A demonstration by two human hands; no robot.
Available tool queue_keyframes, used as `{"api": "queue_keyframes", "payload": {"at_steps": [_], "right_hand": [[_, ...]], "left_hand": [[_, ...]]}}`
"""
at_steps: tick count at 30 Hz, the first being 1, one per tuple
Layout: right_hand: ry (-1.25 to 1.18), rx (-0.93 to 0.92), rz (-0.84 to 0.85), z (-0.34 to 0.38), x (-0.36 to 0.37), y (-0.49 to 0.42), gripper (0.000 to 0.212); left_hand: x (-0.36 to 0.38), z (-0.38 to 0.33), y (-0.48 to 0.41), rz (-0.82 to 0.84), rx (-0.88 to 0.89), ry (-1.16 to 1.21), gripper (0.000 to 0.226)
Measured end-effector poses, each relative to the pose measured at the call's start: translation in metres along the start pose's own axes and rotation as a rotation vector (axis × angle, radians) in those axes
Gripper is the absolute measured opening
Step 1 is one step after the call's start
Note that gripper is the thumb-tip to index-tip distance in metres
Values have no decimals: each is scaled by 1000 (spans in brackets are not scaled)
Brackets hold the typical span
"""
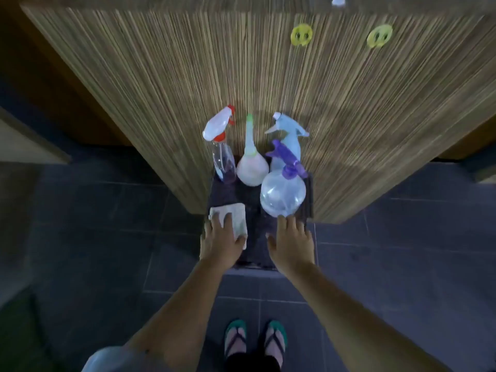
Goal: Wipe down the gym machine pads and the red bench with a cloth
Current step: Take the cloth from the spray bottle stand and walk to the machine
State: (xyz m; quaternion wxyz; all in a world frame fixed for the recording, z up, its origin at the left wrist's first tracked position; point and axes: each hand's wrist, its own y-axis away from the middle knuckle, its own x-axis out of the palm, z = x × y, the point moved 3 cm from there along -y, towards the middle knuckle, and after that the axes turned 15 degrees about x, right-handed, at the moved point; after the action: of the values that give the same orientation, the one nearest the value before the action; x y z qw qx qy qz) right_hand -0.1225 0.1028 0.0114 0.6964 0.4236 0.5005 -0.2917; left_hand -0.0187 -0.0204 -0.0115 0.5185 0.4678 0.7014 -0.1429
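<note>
A folded pale cloth (236, 214) lies on a small dark stand (255, 237) in front of a striped wooden wall. My left hand (221, 241) rests flat on the cloth with fingers spread. My right hand (291, 242) is open beside it, fingertips just touching the base of a round clear spray bottle with a purple trigger (283, 194). No gym machine pad or red bench is in view.
Three more spray bottles stand at the back of the stand: one with a red and white trigger (221, 146), a pale one with a green tip (252, 163), a light blue one (290, 138). Two yellow hooks (301, 34) are on the wall. Dark tiled floor (107, 251) all around, my feet in sandals below.
</note>
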Motion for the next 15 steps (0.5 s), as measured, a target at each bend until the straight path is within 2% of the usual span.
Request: {"api": "queue_keyframes", "payload": {"at_steps": [7, 10, 15], "right_hand": [[-41, 27, -84, 3, 50, -22, 48], [-61, 22, -138, 6, 57, -25, 46], [-86, 36, -162, 7, 70, -21, 45]], "left_hand": [[39, 21, -43, -98, -84, -14, 83], [48, 24, -55, -73, -79, -3, 86], [55, 21, -50, -119, -59, -177, 84]]}}
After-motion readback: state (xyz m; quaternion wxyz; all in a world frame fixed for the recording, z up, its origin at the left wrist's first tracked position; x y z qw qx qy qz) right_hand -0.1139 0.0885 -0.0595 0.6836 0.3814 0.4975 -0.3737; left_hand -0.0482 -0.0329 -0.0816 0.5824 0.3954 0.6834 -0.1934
